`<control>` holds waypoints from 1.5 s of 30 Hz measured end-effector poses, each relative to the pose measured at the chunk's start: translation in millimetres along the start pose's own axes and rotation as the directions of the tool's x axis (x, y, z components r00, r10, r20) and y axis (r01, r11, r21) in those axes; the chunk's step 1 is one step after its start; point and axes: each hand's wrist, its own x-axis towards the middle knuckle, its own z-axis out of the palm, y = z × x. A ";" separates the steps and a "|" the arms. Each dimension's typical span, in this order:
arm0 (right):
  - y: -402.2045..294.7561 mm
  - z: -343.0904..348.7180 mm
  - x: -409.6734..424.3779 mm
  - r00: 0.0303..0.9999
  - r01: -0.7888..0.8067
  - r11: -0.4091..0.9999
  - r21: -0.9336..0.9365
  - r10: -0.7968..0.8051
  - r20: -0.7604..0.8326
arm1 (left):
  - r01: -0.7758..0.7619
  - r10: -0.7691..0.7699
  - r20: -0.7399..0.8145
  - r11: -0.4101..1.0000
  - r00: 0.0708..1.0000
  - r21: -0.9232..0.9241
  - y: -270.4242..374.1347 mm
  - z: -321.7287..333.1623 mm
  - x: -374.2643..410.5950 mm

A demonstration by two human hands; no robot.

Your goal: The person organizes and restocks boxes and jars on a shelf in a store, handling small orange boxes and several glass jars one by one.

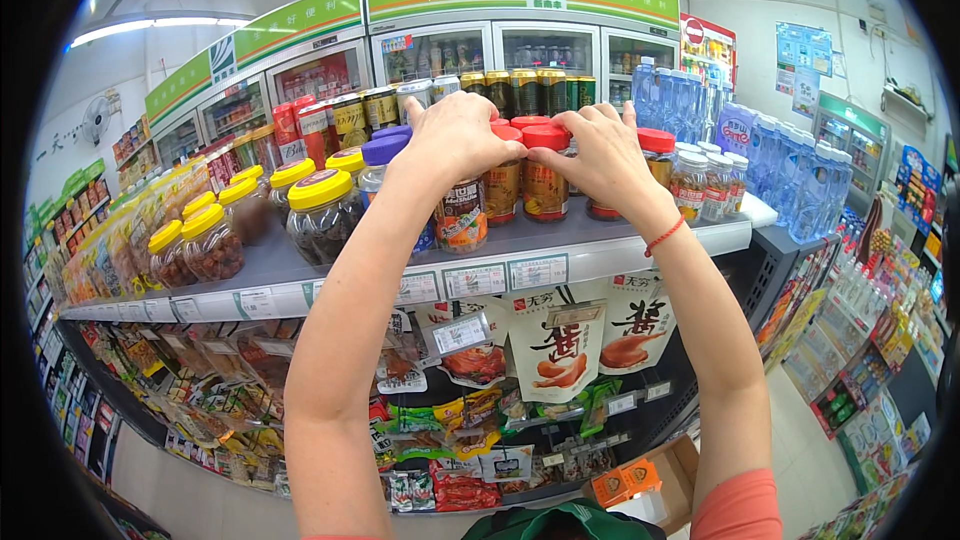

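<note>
On the shelf's top level stand several jars with red lids. My left hand point(461, 135) rests at the red lid of a jar with a gold label point(501, 191). Beside it, the fingers of my right hand point(596, 146) touch the red lid of a second gold-labelled jar point(545, 191). The two jars stand side by side at the front, and more red lids show behind them. Close below my left hand is a dark-labelled jar point(460, 217), its lid hidden by the hand. Another red-lidded jar point(657, 154) stands right of my right hand.
Yellow-lidded jars point(321, 214) stand left on the shelf; small white-lidded jars point(690, 184) and water bottles point(802, 180) stand right. Drink cans point(525, 94) line the back. Hanging snack packets point(555, 352) fill the racks below the price-tag edge point(592, 268). An open cardboard box point(679, 476) sits low at right.
</note>
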 end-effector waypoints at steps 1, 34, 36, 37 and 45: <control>-0.7 -3.0 -0.1 1.000 0.003 1.000 -0.010 -0.002 0.015 | -0.006 0.006 0.017 1.000 1.000 -0.003 1.5 -2.4 -0.7; 35.6 -50.6 -46.4 0.982 0.016 0.993 0.121 0.007 -0.190 | -0.289 0.230 -0.201 0.893 0.952 -0.345 41.2 19.7 -17.1; 40.1 -51.9 -48.2 0.983 0.003 0.993 0.117 0.019 -0.183 | -0.293 0.223 -0.214 0.871 0.951 -0.394 44.8 24.4 -14.7; 43.3 -52.7 -49.1 0.983 0.001 0.994 0.112 0.020 -0.182 | -0.293 0.213 -0.226 0.855 0.951 -0.428 47.2 27.6 -13.9; 60.3 -59.8 -52.6 0.987 -0.072 0.995 0.064 0.080 -0.140 | -0.254 0.171 -0.212 0.844 0.962 -0.472 65.7 45.0 -1.1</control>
